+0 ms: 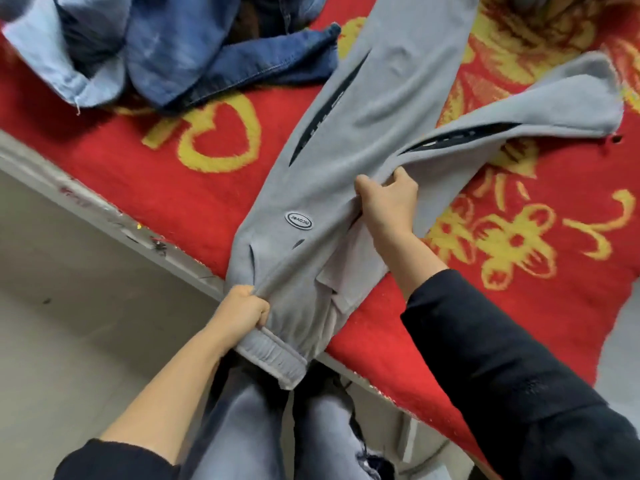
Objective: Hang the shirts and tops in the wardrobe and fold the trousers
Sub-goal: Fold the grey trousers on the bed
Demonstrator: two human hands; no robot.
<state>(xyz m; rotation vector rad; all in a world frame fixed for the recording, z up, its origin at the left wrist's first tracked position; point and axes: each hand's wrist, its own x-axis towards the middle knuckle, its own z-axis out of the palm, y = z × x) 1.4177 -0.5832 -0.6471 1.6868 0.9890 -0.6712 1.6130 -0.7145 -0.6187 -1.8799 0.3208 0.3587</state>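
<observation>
My left hand (pixel 242 308) grips the waistband and my right hand (pixel 389 202) pinches the crotch of grey trousers (pixel 332 133) on a red-and-gold blanket (pixel 166 174) above pale floor (pixel 69 323).

Grey trousers (pixel 329 174) lie on a red blanket (pixel 194 188); the left hand (pixel 242 310) grips their waistband at the near edge, the right hand (pixel 389 202) pinches the crotch. Denim clothes (pixel 166 53) lie far left.

Red-and-yellow blanket (pixel 173 188) covers a bed (pixel 104 212) above pale floor (pixel 69 323)
</observation>
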